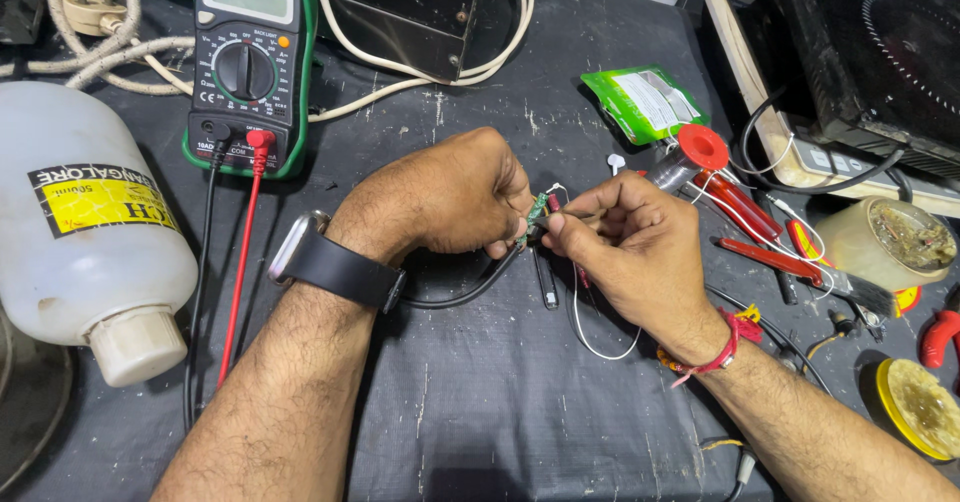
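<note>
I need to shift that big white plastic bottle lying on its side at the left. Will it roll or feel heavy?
The white bottle lies on its round side on the dark mat, so a nudge would probably roll it. It looks bulky; its contents cannot be seen, so weight is uncertain. Smooth plastic may be slippery.

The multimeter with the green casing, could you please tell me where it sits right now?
In the head view, the multimeter lies at the upper left of the dark bench, just right of the white plastic bottle and up-left of the left hand.

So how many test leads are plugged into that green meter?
2: a black lead in the left socket and a red lead in the right socket of the multimeter, both trailing down the mat; their tips are not clearly traceable.
</note>
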